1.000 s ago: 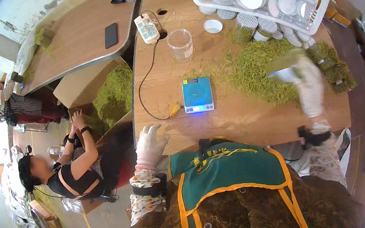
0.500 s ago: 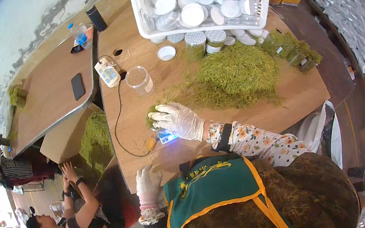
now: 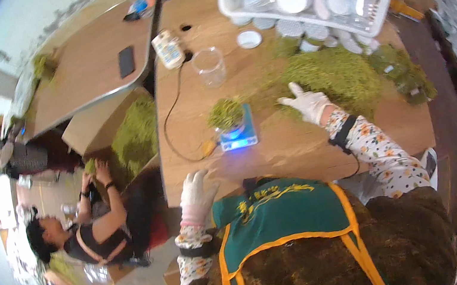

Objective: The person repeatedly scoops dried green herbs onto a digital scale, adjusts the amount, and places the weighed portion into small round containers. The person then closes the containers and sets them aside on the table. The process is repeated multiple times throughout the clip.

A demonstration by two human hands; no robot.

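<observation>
My right hand (image 3: 307, 104), in a white glove, is at the near left edge of a heap of dried green herb (image 3: 338, 73). Its fingers are spread and I see nothing held in them. To its left, a small blue-lit scale (image 3: 247, 132) carries a clear container topped with a mound of the herb (image 3: 225, 113). My left hand (image 3: 196, 196), also gloved, hovers by the table's front edge with its fingers stretched out and holding nothing. Behind the scale stands an empty clear plastic jar (image 3: 209, 68).
A white basket (image 3: 315, 29) of round silver-white lids stands at the back, with loose lids (image 3: 249, 39) before it. Herb-filled jars (image 3: 401, 74) line the right side. A power strip (image 3: 168, 50) trails a cable (image 3: 165, 126). At left, a co-worker (image 3: 97, 225) handles herb beside a cardboard box.
My right hand has moved off the herb-topped container on the scale and over to the heap at the right. My left hand stays by the table edge, its fingers more spread. The whole view has shifted.
</observation>
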